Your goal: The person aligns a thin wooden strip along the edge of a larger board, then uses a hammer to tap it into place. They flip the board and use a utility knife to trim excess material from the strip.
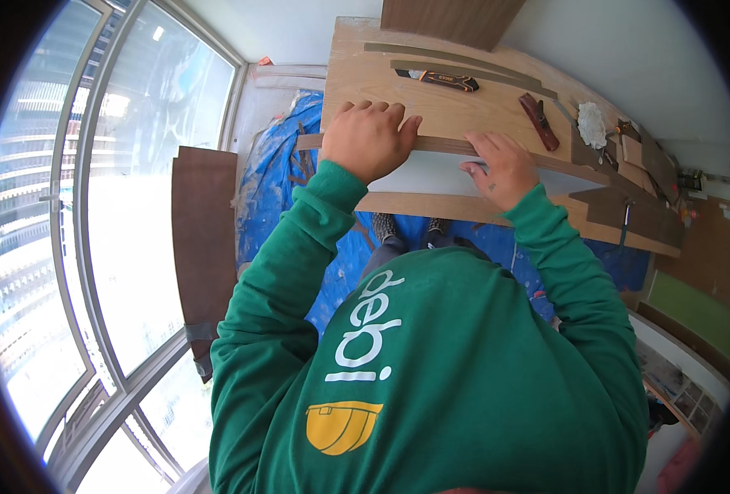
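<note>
My left hand (371,140) is closed over the brown upper edge of a long board (443,171), with the thumb pointing right. The board has a pale face toward me and lies across the near side of the plywood worktable (356,82). Farther right, my right hand (505,169) grips the same edge, fingers on top and thumb against the pale face. Beyond the hands, a black and orange utility knife (447,80) lies with its blade pointing left. A dark red hand tool (538,122) rests to its right; its exact kind is unclear.
Thin wood strips (472,62) lie along the table's far side. Crumpled white material (591,125) and assorted pieces sit at the right end. Blue sheeting (270,165) covers the floor. A brown panel (204,222) stands by the window (146,165); another panel (451,18) stands behind the table.
</note>
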{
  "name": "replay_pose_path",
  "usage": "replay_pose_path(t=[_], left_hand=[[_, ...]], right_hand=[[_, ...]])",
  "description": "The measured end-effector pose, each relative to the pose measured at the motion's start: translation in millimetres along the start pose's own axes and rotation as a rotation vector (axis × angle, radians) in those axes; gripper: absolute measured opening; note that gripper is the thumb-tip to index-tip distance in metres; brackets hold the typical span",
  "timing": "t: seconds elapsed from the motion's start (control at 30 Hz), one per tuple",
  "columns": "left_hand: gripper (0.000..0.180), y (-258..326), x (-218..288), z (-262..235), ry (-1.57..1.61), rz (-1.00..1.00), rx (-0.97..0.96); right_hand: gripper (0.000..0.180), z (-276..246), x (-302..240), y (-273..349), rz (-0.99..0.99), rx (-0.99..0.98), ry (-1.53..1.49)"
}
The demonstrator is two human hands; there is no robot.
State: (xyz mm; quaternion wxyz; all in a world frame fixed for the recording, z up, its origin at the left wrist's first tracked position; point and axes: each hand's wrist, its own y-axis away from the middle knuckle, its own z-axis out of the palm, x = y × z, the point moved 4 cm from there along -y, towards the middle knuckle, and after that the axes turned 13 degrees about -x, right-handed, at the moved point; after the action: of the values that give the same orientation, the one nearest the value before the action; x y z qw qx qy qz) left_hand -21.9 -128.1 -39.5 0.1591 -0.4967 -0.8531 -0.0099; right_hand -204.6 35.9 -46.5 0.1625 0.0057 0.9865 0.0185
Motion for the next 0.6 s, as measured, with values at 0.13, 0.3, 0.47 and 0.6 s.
replay_pose_path(t=[0.13, 0.3, 0.47, 0.6], left_hand=[[0.043, 4, 5, -3, -0.001, 0.123, -0.083], [0.052, 6, 10, -2, -0.07, 0.244, -0.163], [0.055, 0, 13, -1, -0.104, 0.216, -0.167], [0.058, -5, 14, 4, -0.145, 0.109, -0.3]], right_hand=[[0.051, -22, 69, 49, 0.124, -0.026, 0.099], [0.053, -52, 158, 121, 0.304, -0.049, 0.173], [0.05, -62, 195, 151, 0.361, -0.058, 0.13], [0.047, -60, 196, 149, 0.319, 0.007, 0.093]])
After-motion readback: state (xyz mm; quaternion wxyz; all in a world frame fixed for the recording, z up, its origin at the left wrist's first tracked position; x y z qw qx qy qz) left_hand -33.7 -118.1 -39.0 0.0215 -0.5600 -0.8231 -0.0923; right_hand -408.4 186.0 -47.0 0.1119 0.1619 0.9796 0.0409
